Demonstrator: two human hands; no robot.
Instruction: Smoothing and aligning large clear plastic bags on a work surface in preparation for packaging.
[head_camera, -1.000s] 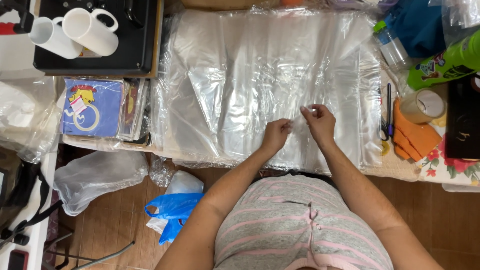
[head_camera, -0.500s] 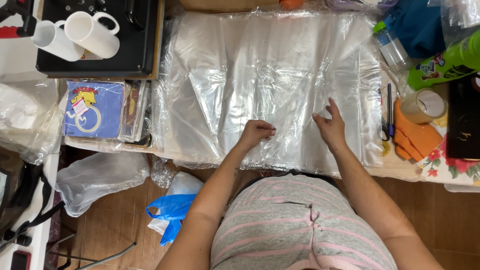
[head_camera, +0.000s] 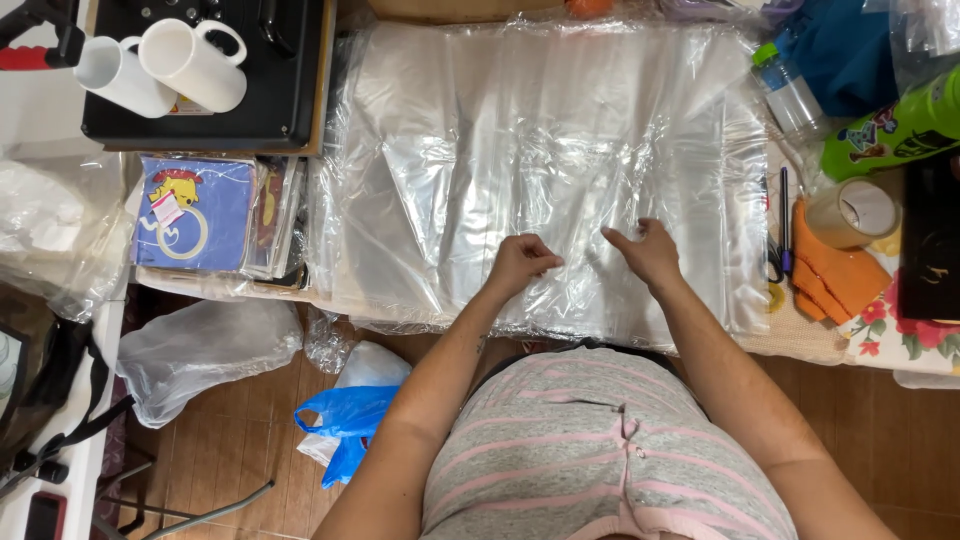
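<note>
- The clear plastic sheet (head_camera: 540, 150) lay flat across the table (head_camera: 800, 345), its long axis running left to right.
- The left hand (head_camera: 520, 265) was closed, pinching the sheet near its front edge.
- The right hand (head_camera: 645, 252), loosely curled, pressed on it nearby.

clear plastic sheet (head_camera: 540, 150); white mugs (head_camera: 160, 65); blue bag (head_camera: 345, 420); orange cloth (head_camera: 835, 275)
</note>
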